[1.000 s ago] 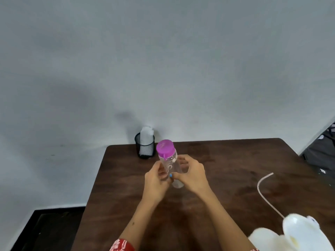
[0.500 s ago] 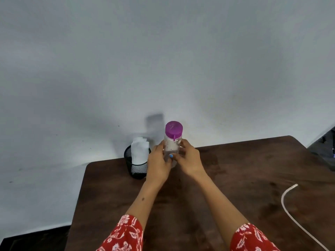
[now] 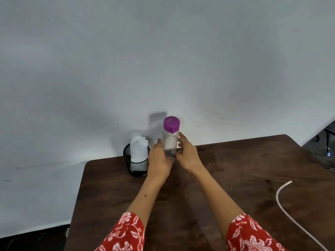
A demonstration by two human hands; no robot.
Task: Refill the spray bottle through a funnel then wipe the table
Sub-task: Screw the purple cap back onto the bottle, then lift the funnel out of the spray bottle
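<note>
Dark brown wooden table against white wall. Black mesh cup with white tissues at far left corner, clear bottle with purple cap just right of it, thin white tube curving along right side.

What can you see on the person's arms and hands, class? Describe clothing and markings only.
Both arms wear short red sleeves with a white and pink floral print, the left sleeve and right sleeve. The forearms are bare. The left hand has a blue-painted thumbnail; the right hand shows no ring or watch.
</note>
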